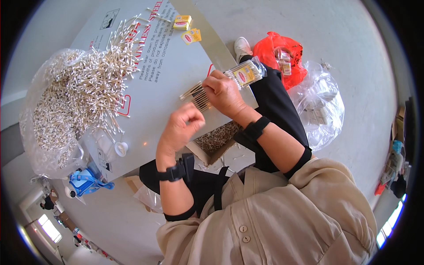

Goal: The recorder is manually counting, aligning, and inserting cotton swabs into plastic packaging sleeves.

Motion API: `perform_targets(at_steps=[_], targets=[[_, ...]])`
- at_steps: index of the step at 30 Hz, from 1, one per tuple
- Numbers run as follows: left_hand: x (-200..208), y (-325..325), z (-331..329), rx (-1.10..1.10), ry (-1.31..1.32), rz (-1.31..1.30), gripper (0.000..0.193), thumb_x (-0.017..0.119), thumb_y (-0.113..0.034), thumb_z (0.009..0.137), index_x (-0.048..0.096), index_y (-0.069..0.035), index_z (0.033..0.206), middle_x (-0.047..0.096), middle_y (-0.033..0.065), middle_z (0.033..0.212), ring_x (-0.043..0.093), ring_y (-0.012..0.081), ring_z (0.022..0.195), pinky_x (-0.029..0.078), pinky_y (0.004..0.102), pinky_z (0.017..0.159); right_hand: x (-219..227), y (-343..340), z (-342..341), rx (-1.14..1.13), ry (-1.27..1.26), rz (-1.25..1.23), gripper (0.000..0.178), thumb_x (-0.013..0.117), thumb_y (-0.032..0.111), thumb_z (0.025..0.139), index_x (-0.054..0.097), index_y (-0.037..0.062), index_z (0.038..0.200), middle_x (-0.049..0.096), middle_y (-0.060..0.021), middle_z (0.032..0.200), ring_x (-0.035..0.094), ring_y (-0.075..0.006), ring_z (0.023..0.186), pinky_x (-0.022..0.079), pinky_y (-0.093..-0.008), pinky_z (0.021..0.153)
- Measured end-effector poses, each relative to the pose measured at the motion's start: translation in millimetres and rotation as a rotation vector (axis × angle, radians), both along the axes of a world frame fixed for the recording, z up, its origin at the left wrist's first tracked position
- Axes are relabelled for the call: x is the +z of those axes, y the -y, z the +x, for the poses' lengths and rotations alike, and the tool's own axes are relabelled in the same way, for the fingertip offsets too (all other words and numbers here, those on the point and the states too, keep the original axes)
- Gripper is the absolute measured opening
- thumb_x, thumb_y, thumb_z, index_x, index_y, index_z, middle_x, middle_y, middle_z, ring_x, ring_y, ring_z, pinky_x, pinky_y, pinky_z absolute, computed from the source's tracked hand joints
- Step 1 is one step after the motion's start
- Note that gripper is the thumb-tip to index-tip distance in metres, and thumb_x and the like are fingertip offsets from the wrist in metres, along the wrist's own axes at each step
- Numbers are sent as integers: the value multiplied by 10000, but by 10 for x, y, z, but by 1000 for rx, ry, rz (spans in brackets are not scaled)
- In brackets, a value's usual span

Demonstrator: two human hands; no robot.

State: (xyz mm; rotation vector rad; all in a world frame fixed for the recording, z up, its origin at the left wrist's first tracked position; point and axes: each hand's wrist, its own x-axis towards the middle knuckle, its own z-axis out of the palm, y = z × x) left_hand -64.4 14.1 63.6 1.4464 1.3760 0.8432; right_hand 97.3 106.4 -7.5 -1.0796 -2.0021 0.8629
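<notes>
Cotton swabs (193, 95) lie side by side in a flat row at the table's right edge, running beneath my right hand (224, 93). Their far end is in a clear bag with a yellow label (245, 74). The fingers of my right hand are closed on this swab pack. Just to the left and nearer me, my left hand (180, 127) is curled, thumb and forefinger drawn together by the swab tips. Whether anything small is between them cannot be made out. A large heap of loose cotton swabs (84, 88) spills from a clear plastic bag onto the left of the table.
Yellow label cards (191, 36) and a small yellow box (182, 22) sit at the table's far edge. An open carton of swabs (207, 152) is below my hands. Red (265, 46) and clear (329, 95) plastic bags stand on the floor at right; a blue bottle (86, 182) is at left.
</notes>
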Motion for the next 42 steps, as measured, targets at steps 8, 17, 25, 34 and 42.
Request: perform_targets(at_steps=[8, 17, 25, 34, 42], targets=[[-66, 312, 132, -34, -136, -356, 143, 591, 87, 696, 652, 21, 807, 584, 95, 861, 578, 268, 879, 472, 356, 786, 30, -19, 0, -48, -165, -96, 27, 663, 13, 825, 670, 7, 850, 613, -127, 834, 625, -302, 754, 499, -351, 676], [-115, 413, 230, 29, -227, -226, 116, 652, 60, 700, 644, 13, 805, 604, 110, 825, 609, 306, 828, 491, 377, 735, 31, -19, -19, -47, -180, -150, 53, 665, 8, 824, 682, 6, 874, 612, -114, 830, 630, -265, 749, 495, -335, 675], [-100, 507, 235, 14, -311, 57, 117, 641, 65, 702, 649, 4, 801, 615, 97, 827, 611, 304, 842, 484, 376, 743, 21, -31, 4, -56, -200, -198, 50, 666, 9, 836, 681, 0, 883, 606, -101, 833, 620, -226, 742, 487, -314, 672], [-6, 488, 119, 158, -176, -157, 88, 667, 35, 763, 596, -5, 797, 575, 70, 772, 549, 225, 703, 446, 328, 626, 28, -29, 1, -51, -186, -193, 56, 676, 19, 837, 686, -5, 887, 610, -97, 822, 622, -222, 747, 490, -320, 673], [-208, 790, -245, 398, -616, -278, 140, 651, 22, 791, 624, -13, 923, 610, 118, 905, 603, 266, 785, 491, 355, 693, 67, -30, -3, -59, -188, -218, 54, 672, 27, 849, 684, -2, 893, 612, -89, 845, 614, -212, 760, 489, -313, 682]])
